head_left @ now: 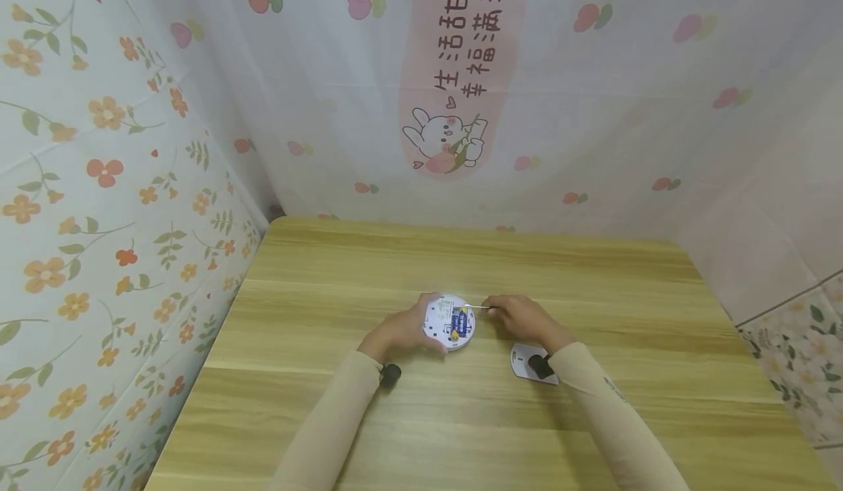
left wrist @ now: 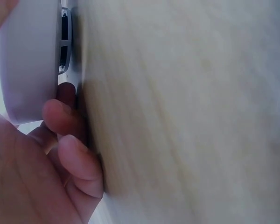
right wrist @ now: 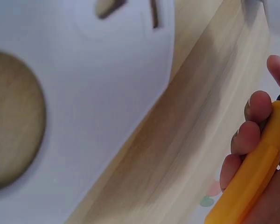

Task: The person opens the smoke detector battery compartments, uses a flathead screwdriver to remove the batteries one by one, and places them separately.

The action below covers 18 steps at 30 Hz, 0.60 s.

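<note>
My left hand (head_left: pixel 403 328) grips a round white smoke detector (head_left: pixel 435 321) by its left side, its back turned up. A blue-and-yellow battery (head_left: pixel 459 321) and printed marks show on that back. In the left wrist view the detector's white side (left wrist: pixel 30 70) stands over the wood, a slotted dark vent facing the table, with curled fingers beneath. My right hand (head_left: pixel 523 318) holds a screwdriver with an orange handle (right wrist: pixel 252 177). Its thin metal shaft (head_left: pixel 479 307) points left, the tip right at the battery's upper end.
A white mounting plate (head_left: pixel 519 364) with cut-out holes lies on the wooden table (head_left: pixel 316 345), partly under my right wrist. Small black wrist cameras sit at both cuffs. A patterned curtain (head_left: pixel 329 125) hangs behind the table, and a flowered one (head_left: pixel 72 242) along the left.
</note>
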Each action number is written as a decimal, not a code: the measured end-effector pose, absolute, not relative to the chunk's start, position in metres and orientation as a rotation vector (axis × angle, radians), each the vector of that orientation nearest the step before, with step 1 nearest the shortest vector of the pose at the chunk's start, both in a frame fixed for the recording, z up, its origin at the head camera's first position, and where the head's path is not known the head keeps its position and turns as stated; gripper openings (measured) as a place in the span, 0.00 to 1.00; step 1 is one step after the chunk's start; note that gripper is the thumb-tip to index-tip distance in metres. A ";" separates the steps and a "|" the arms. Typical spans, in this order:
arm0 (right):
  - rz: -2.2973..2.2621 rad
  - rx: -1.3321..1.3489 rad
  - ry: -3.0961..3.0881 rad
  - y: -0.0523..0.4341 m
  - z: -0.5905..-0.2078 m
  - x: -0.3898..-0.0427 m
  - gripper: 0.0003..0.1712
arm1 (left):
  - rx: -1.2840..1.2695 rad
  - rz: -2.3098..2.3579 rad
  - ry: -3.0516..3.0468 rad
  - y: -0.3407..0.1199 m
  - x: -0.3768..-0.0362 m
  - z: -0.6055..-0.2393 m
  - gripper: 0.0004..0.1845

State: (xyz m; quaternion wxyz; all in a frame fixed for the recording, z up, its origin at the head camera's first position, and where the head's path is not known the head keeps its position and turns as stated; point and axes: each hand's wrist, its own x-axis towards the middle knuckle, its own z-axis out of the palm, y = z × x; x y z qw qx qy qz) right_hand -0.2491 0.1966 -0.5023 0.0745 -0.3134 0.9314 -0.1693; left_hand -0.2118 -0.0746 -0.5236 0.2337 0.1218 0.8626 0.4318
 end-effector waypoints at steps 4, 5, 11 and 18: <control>-0.529 -0.922 2.796 0.197 -0.502 -0.247 0.13 | 0.324 1.183 2.367 -0.074 -0.211 -0.522 0.64; -0.537 -0.917 2.798 0.198 -0.502 -0.247 0.13 | 0.323 1.182 2.368 -0.074 -0.211 -0.522 0.64; -0.568 -0.918 2.818 0.201 -0.497 -0.247 0.13 | 0.312 1.221 2.342 -0.074 -0.211 -0.521 0.65; -0.557 -0.885 2.872 0.210 -0.492 -0.243 0.14 | 0.310 1.218 2.347 -0.074 -0.211 -0.523 0.65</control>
